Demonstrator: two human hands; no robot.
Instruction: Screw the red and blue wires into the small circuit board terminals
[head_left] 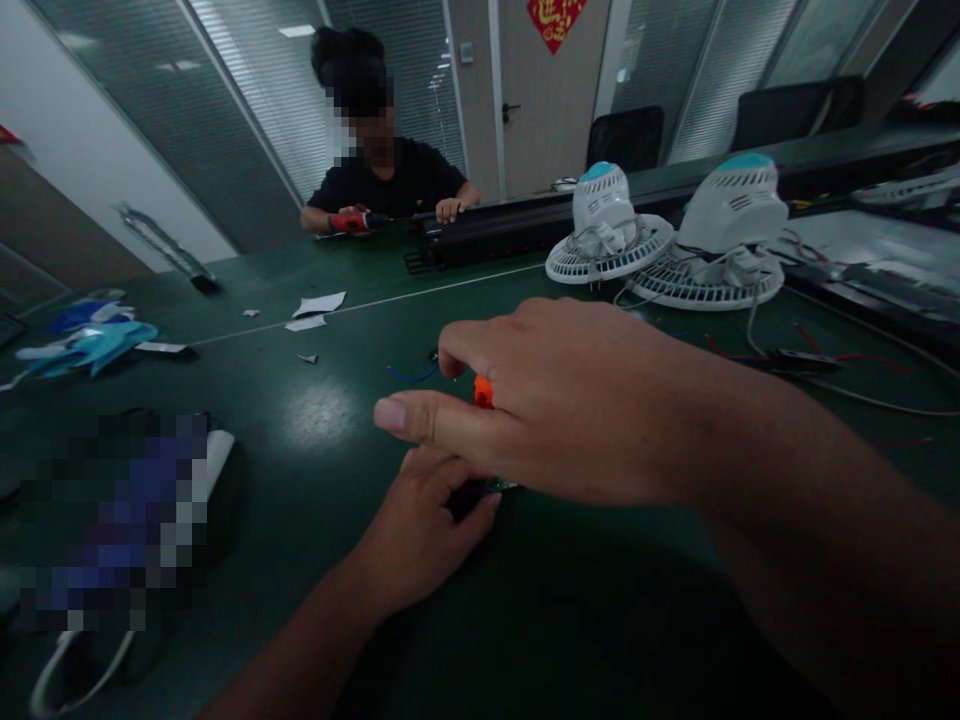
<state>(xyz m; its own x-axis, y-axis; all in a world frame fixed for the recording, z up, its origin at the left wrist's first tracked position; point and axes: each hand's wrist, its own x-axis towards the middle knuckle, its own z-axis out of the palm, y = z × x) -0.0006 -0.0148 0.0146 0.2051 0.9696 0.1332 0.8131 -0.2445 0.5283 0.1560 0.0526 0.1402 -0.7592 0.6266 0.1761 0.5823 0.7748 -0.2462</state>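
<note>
Head view: your right hand [570, 400] hangs over the smooth, dark green tabletop [315, 540], curled around a small, hard-looking orange piece [484, 391], thumb stretched out straight. Your left hand [420, 530] is low beneath it, thumb and fingers bent beside a thin green board [502, 484], mostly hidden; can't tell if it's pinched or just touched. Thin blue wire [414, 376] curves just past your right fingertips. Ahead, two white plastic fans [611, 235], round ribbed grilles down, teal caps up. Crumpled, filmy blue gloves [105, 345] far left; flat torn white paper [321, 304] nearer the middle. Across, a co-worker holds a red-and-black drill [351, 221] at a long black slotted frame [487, 235].
</note>
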